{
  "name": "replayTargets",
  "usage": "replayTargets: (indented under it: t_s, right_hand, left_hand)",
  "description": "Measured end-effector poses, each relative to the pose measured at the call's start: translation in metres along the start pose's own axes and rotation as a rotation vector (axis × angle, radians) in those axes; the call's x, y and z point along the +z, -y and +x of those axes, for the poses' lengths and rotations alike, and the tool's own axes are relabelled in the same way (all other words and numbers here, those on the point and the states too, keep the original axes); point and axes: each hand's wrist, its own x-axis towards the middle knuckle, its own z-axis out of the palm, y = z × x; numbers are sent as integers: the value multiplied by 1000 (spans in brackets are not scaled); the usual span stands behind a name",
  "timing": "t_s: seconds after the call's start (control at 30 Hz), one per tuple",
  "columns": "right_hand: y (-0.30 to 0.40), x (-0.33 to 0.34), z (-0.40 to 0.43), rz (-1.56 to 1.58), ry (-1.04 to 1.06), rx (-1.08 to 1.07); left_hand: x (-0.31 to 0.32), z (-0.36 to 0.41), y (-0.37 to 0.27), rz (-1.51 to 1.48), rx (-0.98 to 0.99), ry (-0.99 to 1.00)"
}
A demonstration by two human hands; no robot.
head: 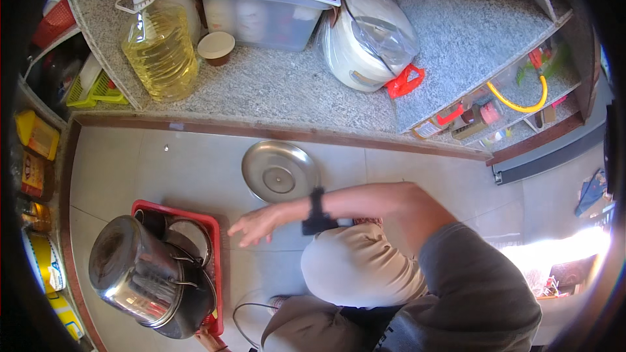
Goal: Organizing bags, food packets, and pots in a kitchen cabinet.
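Note:
My right hand, with a black band on its wrist, reaches left above the tiled floor, fingers apart and holding nothing. Near the bottom edge, my left hand grips the near rim of a red plastic basket; only part of this hand shows. Inside the basket, a large upturned steel pot leans over a dark pot. A round steel lid or plate and a dark cup-like vessel sit beside them. Beyond my right hand, a round, shallow steel dish or lid lies on the floor.
A granite shelf across the top bears an oil bottle, a lidded brown tub, a clear plastic bin and a plastic-wrapped white appliance. Packets and containers line the left side. A thin cable lies near my legs.

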Motion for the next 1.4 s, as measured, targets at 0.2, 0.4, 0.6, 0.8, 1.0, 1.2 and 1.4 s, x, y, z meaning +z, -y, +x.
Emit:
replayTargets:
  t_s: [0.2, 0.4, 0.6, 0.8, 1.0, 1.2, 1.4]
  right_hand:
    - [-1, -69, -156, -53, -151, 148]
    - [-153, -88, -140, -655, -1132, -26]
    - [-141, -84, -90, 336, -696, 101]
    - [-110, -73, -88, 280, -759, -12]
    - [-43, -67, -112, 185, -881, -255]
    - [46, -50, -79, 27, -898, -483]
    - [89, -38, -19, -445, -1065, -583]
  left_hand:
    - [-55, -43, -13, 62, -39, -161]
    - [26, -94, -64, -276, -224, -219]
    - [41, -133, -45, -196, -295, -546]
    - [60, -155, -73, -52, -151, -510]
    - [107, -134, -115, 128, -23, -136]
    - [128, -115, -142, 259, 288, -134]
    - [129, -121, -134, 263, 302, -166]
